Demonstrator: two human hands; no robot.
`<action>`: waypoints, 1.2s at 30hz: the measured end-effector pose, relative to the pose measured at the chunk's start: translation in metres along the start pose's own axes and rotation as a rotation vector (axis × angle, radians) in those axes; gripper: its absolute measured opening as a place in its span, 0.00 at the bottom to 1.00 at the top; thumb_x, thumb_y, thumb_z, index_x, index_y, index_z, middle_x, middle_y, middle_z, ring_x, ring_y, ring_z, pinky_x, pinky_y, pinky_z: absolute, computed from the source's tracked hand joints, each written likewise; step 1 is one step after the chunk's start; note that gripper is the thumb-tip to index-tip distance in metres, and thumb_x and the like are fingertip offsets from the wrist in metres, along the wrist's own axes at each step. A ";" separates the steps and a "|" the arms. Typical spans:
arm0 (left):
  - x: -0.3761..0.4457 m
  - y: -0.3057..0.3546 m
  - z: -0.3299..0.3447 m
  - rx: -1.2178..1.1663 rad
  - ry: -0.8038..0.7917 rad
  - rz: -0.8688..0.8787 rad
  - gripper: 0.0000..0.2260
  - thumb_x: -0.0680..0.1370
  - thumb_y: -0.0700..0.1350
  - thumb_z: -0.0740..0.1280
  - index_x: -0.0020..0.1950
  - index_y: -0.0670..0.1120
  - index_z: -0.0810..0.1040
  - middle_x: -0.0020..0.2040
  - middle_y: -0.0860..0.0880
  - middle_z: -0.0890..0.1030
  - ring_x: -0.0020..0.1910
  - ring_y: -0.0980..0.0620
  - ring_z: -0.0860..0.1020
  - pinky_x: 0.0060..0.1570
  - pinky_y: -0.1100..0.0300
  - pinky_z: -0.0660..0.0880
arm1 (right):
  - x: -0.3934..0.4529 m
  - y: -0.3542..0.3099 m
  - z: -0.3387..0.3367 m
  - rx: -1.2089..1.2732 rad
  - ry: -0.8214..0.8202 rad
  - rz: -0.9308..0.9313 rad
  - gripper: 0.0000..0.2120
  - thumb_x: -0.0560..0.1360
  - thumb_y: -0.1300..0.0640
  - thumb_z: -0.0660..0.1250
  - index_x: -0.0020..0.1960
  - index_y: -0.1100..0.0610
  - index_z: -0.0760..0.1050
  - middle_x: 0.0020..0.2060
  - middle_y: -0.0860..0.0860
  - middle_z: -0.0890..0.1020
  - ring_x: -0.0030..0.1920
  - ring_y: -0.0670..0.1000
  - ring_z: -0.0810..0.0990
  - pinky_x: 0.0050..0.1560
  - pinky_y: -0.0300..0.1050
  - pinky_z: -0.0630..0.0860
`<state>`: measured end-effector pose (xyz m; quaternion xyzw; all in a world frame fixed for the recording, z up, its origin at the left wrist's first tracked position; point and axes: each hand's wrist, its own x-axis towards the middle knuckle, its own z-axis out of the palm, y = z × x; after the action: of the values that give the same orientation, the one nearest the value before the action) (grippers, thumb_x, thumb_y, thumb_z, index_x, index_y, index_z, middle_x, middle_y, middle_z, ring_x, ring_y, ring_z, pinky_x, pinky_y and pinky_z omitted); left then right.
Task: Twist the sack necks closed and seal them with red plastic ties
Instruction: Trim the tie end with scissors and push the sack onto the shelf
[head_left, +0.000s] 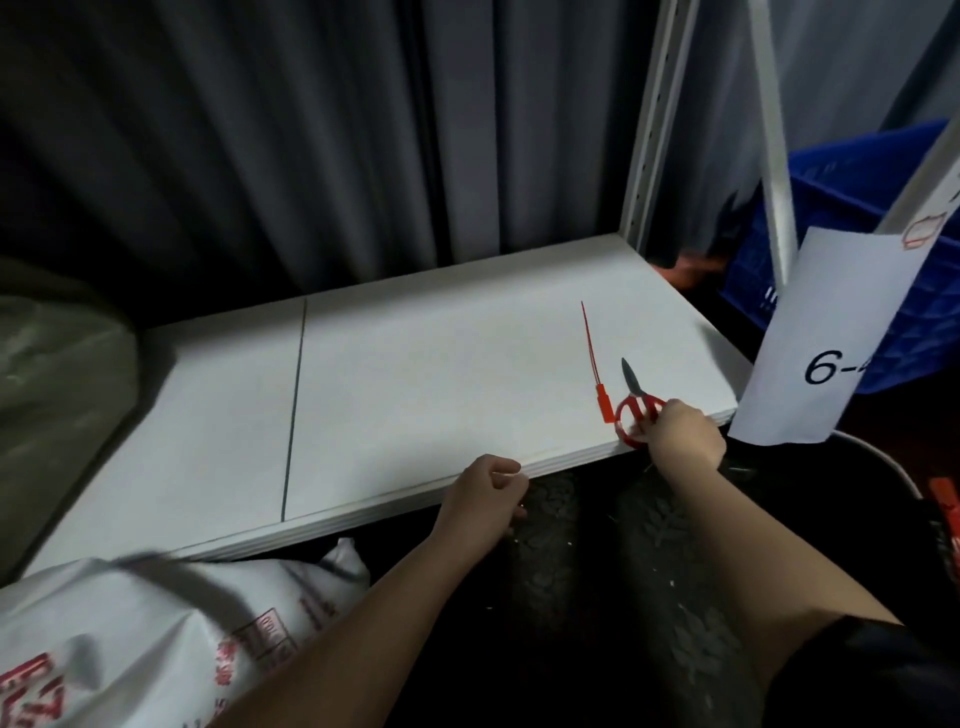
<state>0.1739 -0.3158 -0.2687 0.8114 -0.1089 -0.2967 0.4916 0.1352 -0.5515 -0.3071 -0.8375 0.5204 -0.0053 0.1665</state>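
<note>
while curled over the red plastic loop handles of a pair of dark-bladed scissors (638, 402), right hand (684, 434) sits at the near right corner of the flat white shelf board (415, 374), fingers wrapped on the handles, blades aimed up and away toward the back. left hand (485, 493) parked at the board's front edge, fingers folded in loosely; cannot tell whether anything is pinched inside. just left of the scissors, touching or nearly so, lies the thin red plastic tie with a blocky locking head (592, 358), flat on the board. long axis running near to far: locking head toward the front edge, fine tail pointing to the rear and leaning slightly left. likely feather-light, springy and whippy along the tail, stiff only at the head; probably slick on the smooth board, so best pinched at the chunky head or just above it rather than chased by the tail. lower left, below the board's edge, a white woven sack with red printing (156, 639) lies slumped, looking soft-skinned and heavy; neck not clearly seen from here. further out: a blue plastic crate (831, 249) at right, a hanging white paper label marked "6-" (831, 338), grey corrugated wall (311, 130) behind.
</note>
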 end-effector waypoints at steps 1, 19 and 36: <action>-0.003 0.001 -0.003 -0.003 0.004 -0.003 0.06 0.78 0.45 0.63 0.55 0.49 0.73 0.47 0.53 0.78 0.41 0.52 0.81 0.42 0.57 0.78 | 0.000 0.000 -0.003 0.045 -0.011 -0.008 0.14 0.79 0.53 0.60 0.56 0.62 0.74 0.51 0.59 0.80 0.53 0.61 0.78 0.42 0.47 0.71; -0.238 0.043 -0.185 -0.127 0.340 0.064 0.04 0.79 0.42 0.62 0.47 0.45 0.76 0.42 0.46 0.81 0.34 0.52 0.78 0.31 0.63 0.72 | -0.305 -0.135 -0.132 0.197 -0.396 -0.678 0.06 0.72 0.55 0.61 0.40 0.51 0.76 0.39 0.46 0.85 0.41 0.48 0.84 0.52 0.44 0.77; -0.392 -0.114 -0.294 0.218 0.671 -0.408 0.47 0.66 0.55 0.76 0.75 0.44 0.53 0.73 0.39 0.58 0.72 0.40 0.61 0.69 0.53 0.62 | -0.539 -0.196 -0.045 0.114 -0.516 -0.985 0.55 0.64 0.35 0.72 0.77 0.54 0.44 0.77 0.52 0.52 0.76 0.55 0.52 0.73 0.57 0.56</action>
<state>0.0202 0.1396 -0.1199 0.9156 0.1898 -0.0938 0.3419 0.0500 -0.0143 -0.1199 -0.9455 0.0089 0.0944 0.3114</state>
